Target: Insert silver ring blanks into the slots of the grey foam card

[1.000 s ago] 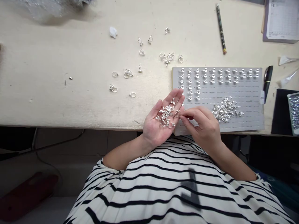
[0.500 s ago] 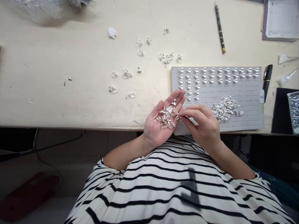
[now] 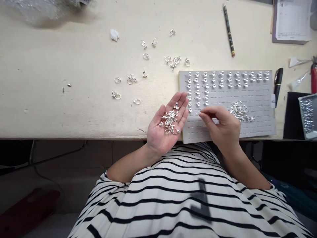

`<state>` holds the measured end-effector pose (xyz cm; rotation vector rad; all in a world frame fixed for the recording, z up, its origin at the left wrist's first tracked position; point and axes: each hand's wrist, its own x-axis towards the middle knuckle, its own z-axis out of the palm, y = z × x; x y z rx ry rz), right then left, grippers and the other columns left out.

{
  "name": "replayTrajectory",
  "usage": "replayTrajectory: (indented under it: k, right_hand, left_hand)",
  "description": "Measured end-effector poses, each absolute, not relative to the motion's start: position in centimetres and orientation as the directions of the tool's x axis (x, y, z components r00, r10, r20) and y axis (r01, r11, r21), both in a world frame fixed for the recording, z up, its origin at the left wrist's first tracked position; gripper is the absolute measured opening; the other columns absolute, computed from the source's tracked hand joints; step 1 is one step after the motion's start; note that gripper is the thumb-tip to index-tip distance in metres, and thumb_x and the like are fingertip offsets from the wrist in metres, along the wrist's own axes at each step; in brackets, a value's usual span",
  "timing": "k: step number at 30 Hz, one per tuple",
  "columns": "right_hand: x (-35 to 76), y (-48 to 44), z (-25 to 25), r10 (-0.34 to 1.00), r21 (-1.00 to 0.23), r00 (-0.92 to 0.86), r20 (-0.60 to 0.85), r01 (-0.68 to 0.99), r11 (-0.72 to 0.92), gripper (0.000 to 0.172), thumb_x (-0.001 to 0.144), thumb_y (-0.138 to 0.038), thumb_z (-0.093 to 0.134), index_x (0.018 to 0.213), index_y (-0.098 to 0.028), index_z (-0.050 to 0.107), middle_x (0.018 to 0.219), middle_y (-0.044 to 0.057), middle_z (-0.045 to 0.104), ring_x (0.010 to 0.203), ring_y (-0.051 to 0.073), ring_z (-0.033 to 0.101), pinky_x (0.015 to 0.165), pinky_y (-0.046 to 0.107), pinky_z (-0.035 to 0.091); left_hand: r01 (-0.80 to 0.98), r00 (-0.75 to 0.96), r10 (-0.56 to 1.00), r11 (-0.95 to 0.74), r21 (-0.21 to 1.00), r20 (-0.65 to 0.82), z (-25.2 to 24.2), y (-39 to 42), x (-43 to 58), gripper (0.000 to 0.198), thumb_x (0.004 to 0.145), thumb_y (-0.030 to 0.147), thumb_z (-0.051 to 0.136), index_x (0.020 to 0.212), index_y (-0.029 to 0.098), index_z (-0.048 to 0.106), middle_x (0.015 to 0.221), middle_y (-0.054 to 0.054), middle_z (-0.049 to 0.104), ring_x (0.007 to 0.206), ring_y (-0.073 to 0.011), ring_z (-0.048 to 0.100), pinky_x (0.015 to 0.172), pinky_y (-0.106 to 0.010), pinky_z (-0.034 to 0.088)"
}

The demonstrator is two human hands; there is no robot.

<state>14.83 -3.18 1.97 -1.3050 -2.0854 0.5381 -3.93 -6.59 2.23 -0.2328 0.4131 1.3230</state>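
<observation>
My left hand [image 3: 163, 130] lies palm up with its fingers stretched out, cupping a small heap of silver rings [image 3: 169, 120]. Between the thumb and forefinger of my right hand [image 3: 221, 127] is a silver ring [image 3: 197, 113], mostly hidden by the fingertips. That hand hovers over a grey slotted ring display board [image 3: 223, 130], just right of my left fingertips. Rows of rings [image 3: 221, 79] stand in the board's upper and left slots. A loose pile of rings [image 3: 240, 110] rests on the board beyond my right knuckles.
Scattered rings [image 3: 172, 61] lie on the cream table [image 3: 61, 115] to the left, near a white scrap [image 3: 114, 34]. A pencil [image 3: 228, 31] is behind the board. Along its right side are a black pen [image 3: 278, 82] and a tray of shiny pieces [image 3: 308, 115].
My right hand has moved right from the left palm to over the board, carrying a pinched ring. My left hand has shifted slightly left in view, still bearing its heap.
</observation>
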Motion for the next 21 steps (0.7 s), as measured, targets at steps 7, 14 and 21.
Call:
replayTrajectory:
  k: [7, 14, 21]
  right_hand:
    - [15.4, -2.5, 1.2, 0.955, -0.612, -0.272, 0.118, 0.738, 0.285, 0.013, 0.096, -0.034, 0.068, 0.106, -0.025, 0.073, 0.095, 0.001, 0.077, 0.081, 0.016, 0.072, 0.077, 0.032, 0.061]
    - [14.5, -2.2, 1.3, 0.947, -0.526, -0.287, 0.143, 0.789, 0.319, 0.012, 0.096, -0.035, 0.068, 0.097, -0.024, 0.071, 0.088, 0.002, 0.076, 0.076, 0.016, 0.07, 0.071, 0.031, 0.054]
    - [13.9, -2.2, 1.0, 0.95, -0.506, -0.272, 0.155, 0.804, 0.313, 0.009, 0.095, -0.031, 0.068, 0.098, -0.022, 0.066, 0.084, 0.001, 0.072, 0.073, 0.016, 0.066, 0.068, 0.03, 0.051]
  left_hand:
    - [-0.954, 0.167, 0.898, 0.251, 0.161, -0.407, 2.1, -6.6, -4.0, 0.054, 0.112, 0.034, 0.024, 0.162, 0.023, 0.039, 0.153, -0.001, 0.059, 0.154, -0.0166, 0.039, 0.124, -0.027, 0.038]
    - [-0.951, 0.167, 0.896, 0.256, 0.173, -0.413, 2.2, -6.6, -4.0, 0.053, 0.112, 0.033, 0.022, 0.161, 0.025, 0.04, 0.152, 0.001, 0.06, 0.151, -0.0156, 0.044, 0.122, -0.027, 0.041]
    - [-0.968, 0.187, 0.891, 0.24, 0.078, -0.413, 2.2, -6.6, -4.1, 0.054, 0.112, 0.032, 0.022, 0.165, 0.026, 0.031, 0.153, -0.001, 0.06, 0.149, -0.0166, 0.047, 0.125, -0.03, 0.037]
